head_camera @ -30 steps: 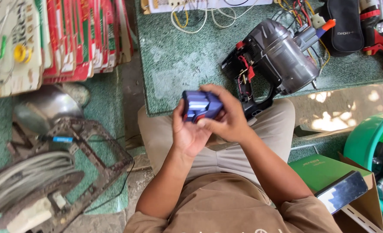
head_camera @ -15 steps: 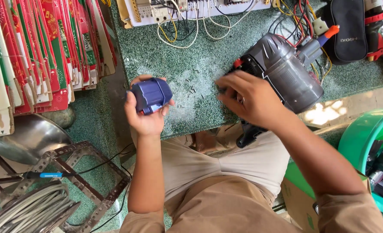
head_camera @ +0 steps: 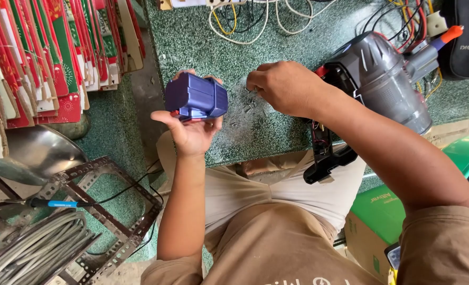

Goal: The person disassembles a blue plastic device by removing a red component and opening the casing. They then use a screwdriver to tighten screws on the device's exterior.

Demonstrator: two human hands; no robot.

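R fingers (head_camera: 258, 84) are pinching narrow over a scatter of tiny bits, prob screws (head_camera: 247, 100), lying on the green speckled desk (head_camera: 203, 47); whether one is already caught between the tips, can't tell, too small. The right hand (head_camera: 284, 87) is hovering low, wrist bent, just beside the opened grey vacuum body (head_camera: 382, 74) w/ red & black wires showing at its open side. L fingers (head_camera: 213, 124) are wrapping around a blue plastic housing (head_camera: 195, 97), thumb under, tips over the far edge; the left hand (head_camera: 189, 132) is holding it up off the desk edge, tilted, above the lap. To do this well, imo: picking one bit at a time w/ thumb & forefinger tips, not sweeping, since the bits are sitting near the desk edge and could roll off onto the floor; keeping the housing level & steady so nothing inside is slipping out; keeping the forearm clear of the loose wires. Farther out: white & yellow cables (head_camera: 245, 21) at the back, red & green flat packs (head_camera: 49, 58) stacked at L, a metal bowl (head_camera: 34, 153), a coil of grey cable (head_camera: 28, 248) in a perforated frame.
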